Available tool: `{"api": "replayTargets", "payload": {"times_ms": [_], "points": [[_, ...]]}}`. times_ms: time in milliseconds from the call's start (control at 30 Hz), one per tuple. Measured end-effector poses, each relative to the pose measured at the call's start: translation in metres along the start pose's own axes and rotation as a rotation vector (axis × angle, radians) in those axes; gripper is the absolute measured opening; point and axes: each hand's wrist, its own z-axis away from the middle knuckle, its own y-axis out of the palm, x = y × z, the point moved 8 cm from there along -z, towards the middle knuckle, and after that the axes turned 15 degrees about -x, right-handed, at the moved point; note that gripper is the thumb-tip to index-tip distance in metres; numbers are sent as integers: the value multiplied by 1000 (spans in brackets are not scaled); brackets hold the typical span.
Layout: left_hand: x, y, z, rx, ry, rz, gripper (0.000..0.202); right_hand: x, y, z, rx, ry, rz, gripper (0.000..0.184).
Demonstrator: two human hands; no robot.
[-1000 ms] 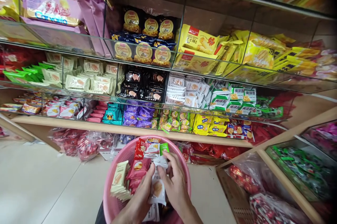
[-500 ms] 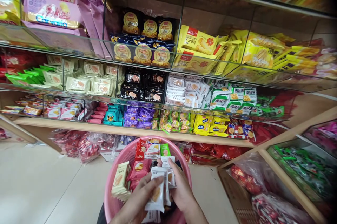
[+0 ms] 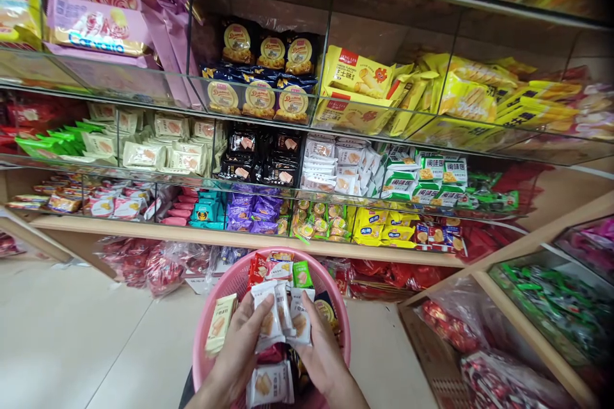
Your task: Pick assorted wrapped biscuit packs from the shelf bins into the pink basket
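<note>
A round pink basket (image 3: 225, 287) sits just below me, filled with small snack packets in red, cream, green and white. Over it, my left hand (image 3: 237, 354) is closed on a white snack packet (image 3: 266, 322). Beside it my right hand (image 3: 321, 354) grips a second white packet (image 3: 301, 322). The two packets are held side by side, upright, thumbs on their fronts. Another white packet (image 3: 268, 383) lies in the basket under my hands. A cream packet (image 3: 218, 324) leans at the basket's left side.
Glass shelves (image 3: 307, 121) of packaged snacks rise in front, with white packets (image 3: 343, 162) in a middle bin. A wooden shelf edge (image 3: 240, 239) runs under them. Wooden bins of wrapped sweets (image 3: 542, 306) stand at right. Pale tiled floor (image 3: 71, 338) lies at left.
My hands have lifted the white packets up over the basket and squared them side by side. A white packet now lies in the basket below them.
</note>
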Motion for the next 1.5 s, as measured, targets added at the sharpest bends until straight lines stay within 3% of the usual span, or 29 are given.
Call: {"api": "replayTargets", "payload": {"times_ms": [100, 200, 467, 633, 833, 1067, 1267, 1500], "points": [[-3, 7, 2, 28, 56, 27, 47, 0, 7, 7, 25, -77, 21, 44], [4, 11, 4, 96, 18, 25, 41, 1, 6, 9, 11, -104, 38, 52], [9, -12, -12, -81, -71, 59, 43, 0, -8, 2, -86, -74, -18, 63], [5, -7, -8, -64, -121, 81, 39, 1, -9, 4, -100, -78, -14, 65], [4, -8, -7, -83, -138, 84, 41, 3, -3, 6, -60, -107, 4, 55], [17, -2, -8, -24, -147, 88, 48, -3, 3, 10, -33, -130, -1, 59], [15, -6, -16, -39, -106, 138, 45, -17, -10, 0, -129, -9, -39, 52], [4, -14, -14, -70, -32, 6, 41, -17, 1, 0, -8, 62, -90, 57]]}}
